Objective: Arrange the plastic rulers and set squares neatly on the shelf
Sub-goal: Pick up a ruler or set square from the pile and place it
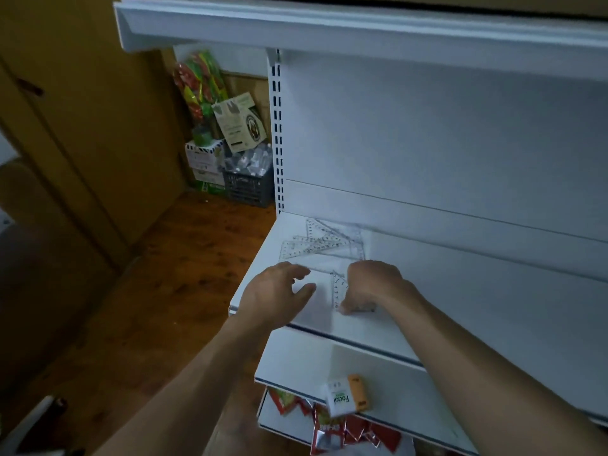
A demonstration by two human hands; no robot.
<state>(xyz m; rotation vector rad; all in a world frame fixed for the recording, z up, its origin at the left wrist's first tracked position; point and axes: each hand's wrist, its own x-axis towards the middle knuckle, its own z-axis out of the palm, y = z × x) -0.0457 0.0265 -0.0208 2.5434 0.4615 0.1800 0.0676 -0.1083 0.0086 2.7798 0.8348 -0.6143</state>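
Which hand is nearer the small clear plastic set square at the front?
Right: right hand holds the small clear plastic set square from its right; left hand is apart, to its left.

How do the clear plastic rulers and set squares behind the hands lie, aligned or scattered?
Scattered: the clear plastic rulers and set squares overlap at crossing angles on the white shelf.

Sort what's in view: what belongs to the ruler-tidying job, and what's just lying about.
Job: the pile of clear rulers and set squares, the single set square beside the right hand, the white shelf, the left hand.

Lying about: tissue pack, orange box and red packets on lower shelves; blue crate on the floor.
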